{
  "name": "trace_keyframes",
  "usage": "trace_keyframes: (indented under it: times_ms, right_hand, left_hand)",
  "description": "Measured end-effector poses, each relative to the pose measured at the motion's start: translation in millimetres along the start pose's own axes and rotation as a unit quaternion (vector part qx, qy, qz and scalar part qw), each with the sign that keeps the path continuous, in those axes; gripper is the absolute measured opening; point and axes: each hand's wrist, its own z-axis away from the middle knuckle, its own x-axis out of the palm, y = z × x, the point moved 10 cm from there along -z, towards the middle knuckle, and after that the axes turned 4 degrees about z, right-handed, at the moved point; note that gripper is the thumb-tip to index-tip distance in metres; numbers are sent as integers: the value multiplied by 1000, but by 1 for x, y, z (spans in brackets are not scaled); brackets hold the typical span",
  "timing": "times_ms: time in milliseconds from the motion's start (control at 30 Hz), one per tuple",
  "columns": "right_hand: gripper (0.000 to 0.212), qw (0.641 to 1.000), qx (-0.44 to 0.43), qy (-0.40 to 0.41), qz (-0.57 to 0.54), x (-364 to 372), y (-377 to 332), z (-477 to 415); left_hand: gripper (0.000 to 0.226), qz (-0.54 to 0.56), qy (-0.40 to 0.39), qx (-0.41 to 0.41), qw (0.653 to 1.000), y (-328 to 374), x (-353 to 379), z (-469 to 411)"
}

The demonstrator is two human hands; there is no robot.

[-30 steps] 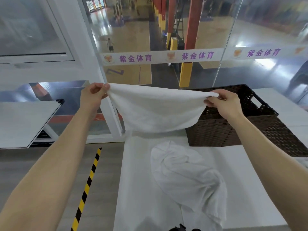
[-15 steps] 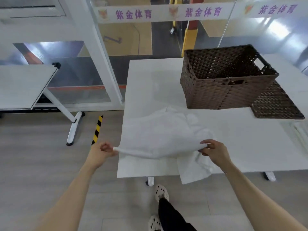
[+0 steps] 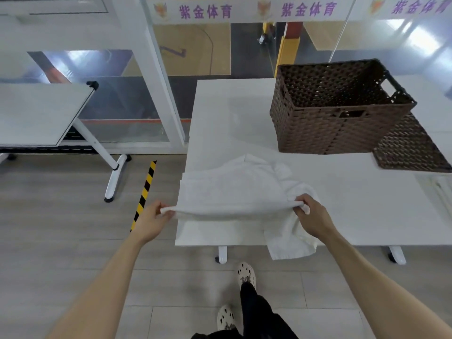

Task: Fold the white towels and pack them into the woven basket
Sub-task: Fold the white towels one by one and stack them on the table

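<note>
On a smooth white table [image 3: 354,204], a soft white towel [image 3: 232,192] lies spread with its near edge pulled taut between a person's two bare hands. Left hand [image 3: 152,220] hangs just off the table's left corner, fingers pinched closed on the towel's left corner. Right hand [image 3: 314,216] grips the right corner the same way, knuckles up, thumb tucked under a fold. Beneath this flat layer sits a second white towel [image 3: 291,241], crumpled and fluffy, with one rumpled end draping over the table's near edge. At the far right of the table stands a rectangular woven basket [image 3: 337,128], dark brown with a tight plaited weave, a slot handle cut into its near wall, and an open top showing only its dark woven inside. Touching its right side lies a flat woven lid [image 3: 411,150] of the same brown weave. Below, pale grey floorboards [image 3: 61,228] carry a strip of yellow and black tape [image 3: 144,192], and two white perforated shoes [image 3: 245,274] show under black trouser legs
</note>
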Motion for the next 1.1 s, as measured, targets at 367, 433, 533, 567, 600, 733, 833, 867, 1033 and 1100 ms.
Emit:
trace_keyframes:
  times_ms: [367, 433, 533, 567, 600, 733, 833, 867, 1033, 1100]
  right_hand:
    - [17, 999, 12, -1, 30, 5, -34, -155]
    - [16, 999, 13, -10, 43, 16, -36, -186]
    - [9, 997, 9, -37, 67, 38, -36, -224]
    - [8, 995, 9, -51, 80, 46, -34, -234]
    - [9, 993, 12, -65, 96, 53, -31, -242]
    - [15, 988, 31, -102, 111, 74, -15, -263]
    - [14, 995, 4, -76, 66, 69, -25, -267]
    - [11, 997, -15, -58, 43, 63, -32, -265]
    - [7, 997, -29, -64, 22, 64, -39, -267]
    - [36, 989, -29, -136, 58, 78, -38, -274]
  left_hand:
    - [22, -13, 31, -51, 998, -13, -5, -151]
    - [21, -20, 41, -67, 997, -14, -2, -176]
    - [17, -73, 43, -92, 992, 9, 6, -190]
    - [17, -91, 38, -103, 990, 6, 11, -197]
    - [17, -109, 30, -116, 987, 0, 17, -203]
    - [17, -138, 16, -156, 978, -28, 35, -219]
    - [13, -109, 35, -173, 978, -41, 40, -223]
    - [10, -90, 41, -176, 979, -42, 41, -221]
    - [16, 88, 100, -222, 966, -50, 34, -208]
    - [27, 129, 82, -227, 962, -50, 36, -209]
